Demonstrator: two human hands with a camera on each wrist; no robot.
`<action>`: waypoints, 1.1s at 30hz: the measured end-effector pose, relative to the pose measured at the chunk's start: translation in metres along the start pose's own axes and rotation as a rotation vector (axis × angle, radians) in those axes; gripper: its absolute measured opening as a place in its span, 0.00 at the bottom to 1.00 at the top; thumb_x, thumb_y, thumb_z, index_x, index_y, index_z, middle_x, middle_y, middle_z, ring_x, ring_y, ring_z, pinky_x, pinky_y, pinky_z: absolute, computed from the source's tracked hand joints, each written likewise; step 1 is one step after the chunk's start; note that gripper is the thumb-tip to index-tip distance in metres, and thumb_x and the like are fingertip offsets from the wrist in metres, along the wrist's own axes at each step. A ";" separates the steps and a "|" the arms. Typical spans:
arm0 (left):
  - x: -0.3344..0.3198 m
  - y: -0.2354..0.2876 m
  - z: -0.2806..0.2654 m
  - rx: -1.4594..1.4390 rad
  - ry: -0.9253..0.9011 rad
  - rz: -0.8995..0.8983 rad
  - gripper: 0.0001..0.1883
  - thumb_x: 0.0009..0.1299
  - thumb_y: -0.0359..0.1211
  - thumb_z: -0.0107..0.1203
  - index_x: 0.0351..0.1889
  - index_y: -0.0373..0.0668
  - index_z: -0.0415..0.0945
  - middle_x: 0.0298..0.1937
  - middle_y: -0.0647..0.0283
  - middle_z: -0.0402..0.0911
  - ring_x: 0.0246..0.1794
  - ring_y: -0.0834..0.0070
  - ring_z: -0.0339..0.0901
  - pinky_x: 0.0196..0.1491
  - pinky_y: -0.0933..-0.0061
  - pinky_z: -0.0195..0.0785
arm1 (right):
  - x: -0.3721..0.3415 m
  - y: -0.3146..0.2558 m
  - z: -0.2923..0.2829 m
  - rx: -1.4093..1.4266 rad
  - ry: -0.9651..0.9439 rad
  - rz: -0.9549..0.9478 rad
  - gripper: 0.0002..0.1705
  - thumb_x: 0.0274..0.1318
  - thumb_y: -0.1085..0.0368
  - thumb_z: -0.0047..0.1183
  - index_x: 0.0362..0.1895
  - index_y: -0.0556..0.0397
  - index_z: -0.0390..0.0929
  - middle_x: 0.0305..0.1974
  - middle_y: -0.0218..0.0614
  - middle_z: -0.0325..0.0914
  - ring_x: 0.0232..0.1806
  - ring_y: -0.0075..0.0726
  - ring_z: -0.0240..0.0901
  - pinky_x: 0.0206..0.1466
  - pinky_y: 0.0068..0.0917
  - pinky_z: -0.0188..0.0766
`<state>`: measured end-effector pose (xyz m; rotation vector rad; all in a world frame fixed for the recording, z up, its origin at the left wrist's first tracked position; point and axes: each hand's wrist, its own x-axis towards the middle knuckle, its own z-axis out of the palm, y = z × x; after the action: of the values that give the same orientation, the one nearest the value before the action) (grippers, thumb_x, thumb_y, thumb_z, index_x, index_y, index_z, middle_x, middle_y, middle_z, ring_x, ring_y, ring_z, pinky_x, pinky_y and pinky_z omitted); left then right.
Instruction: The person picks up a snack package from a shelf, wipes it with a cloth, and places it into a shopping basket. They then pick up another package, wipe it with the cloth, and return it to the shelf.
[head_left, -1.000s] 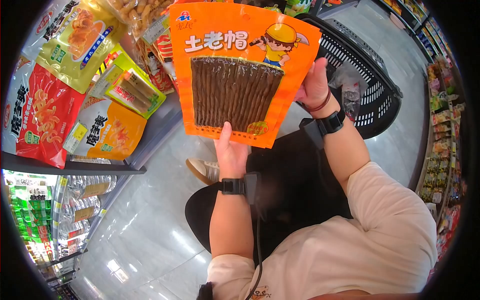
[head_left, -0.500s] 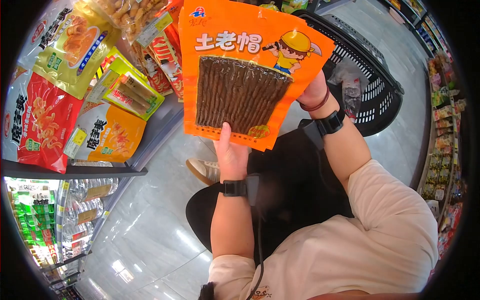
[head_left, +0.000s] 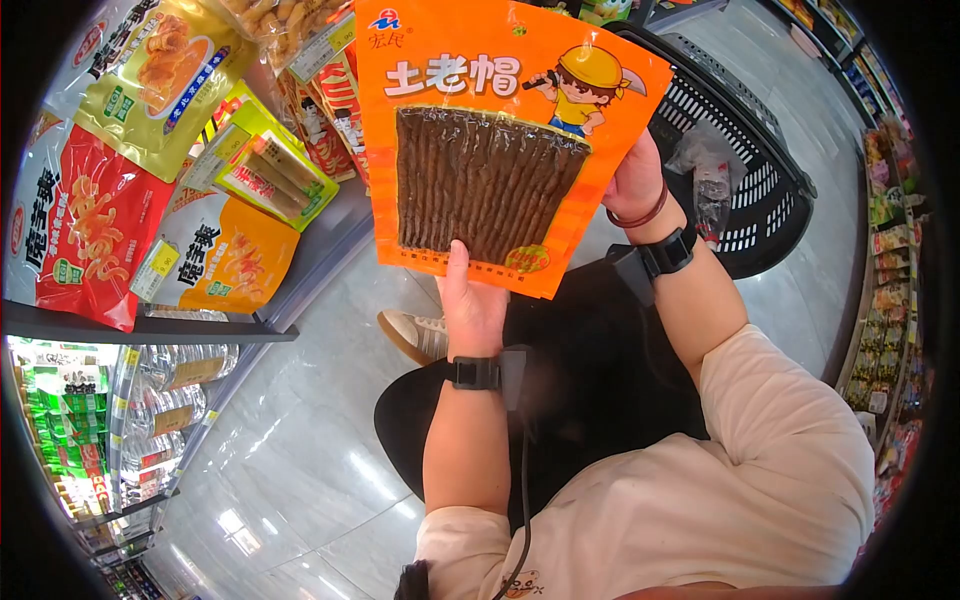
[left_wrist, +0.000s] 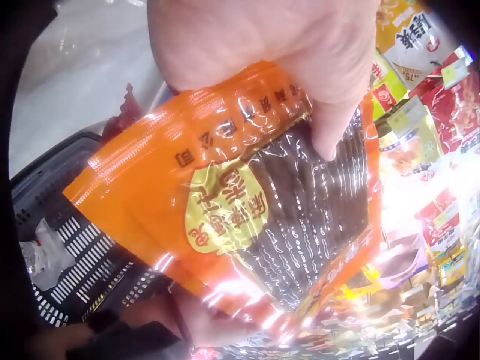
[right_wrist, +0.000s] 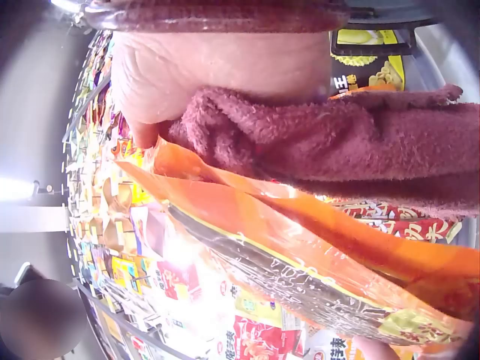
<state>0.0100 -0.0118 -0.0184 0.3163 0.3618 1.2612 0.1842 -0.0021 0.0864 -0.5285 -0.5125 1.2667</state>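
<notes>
A large orange snack bag (head_left: pixel 620 100) with dark brown sticks in its window faces up. My left hand (head_left: pixel 475 315) grips its bottom edge, thumb on the front, fingers hidden behind. In the left wrist view, the left hand (left_wrist: pixel 277 45) presses its thumb on the bag (left_wrist: pixel 135 187). At the bag's right side is my right hand (head_left: pixel 635 180), its fingers mostly hidden. The right wrist view has the right hand (right_wrist: pixel 217 71) pinching the orange edge, with a fuzzy maroon cloth (right_wrist: pixel 337 142) against the palm. Two orange layers (right_wrist: pixel 225 202) show there.
A black basket (head_left: pixel 765 165) with a clear plastic-wrapped item (head_left: pixel 712 185) stands behind the right hand. Snack packets (head_left: pixel 100 215) fill the shelf at left, above bottles (head_left: pixel 180 405). More shelves (head_left: pixel 885 290) run along the right. A shoe (head_left: pixel 415 335) is on the floor.
The orange bag has shifted slightly right in the head view. My right thumb, visible beside the bag one second ago, is now mostly behind its edge. The left hand keeps its grip.
</notes>
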 end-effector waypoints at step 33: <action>0.028 -0.004 -0.019 0.024 0.291 -0.061 0.25 0.72 0.50 0.48 0.58 0.44 0.63 0.54 0.64 0.70 0.52 0.71 0.68 0.59 0.67 0.61 | 0.163 0.011 -0.059 -0.715 -0.313 0.179 0.21 0.58 0.65 0.55 0.55 0.55 0.70 0.46 0.30 0.77 0.43 0.24 0.76 0.47 0.27 0.74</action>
<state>0.0126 0.0144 -0.0400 0.1402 0.6304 1.2456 0.2491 0.1533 0.0451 -0.9928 -1.2233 1.3284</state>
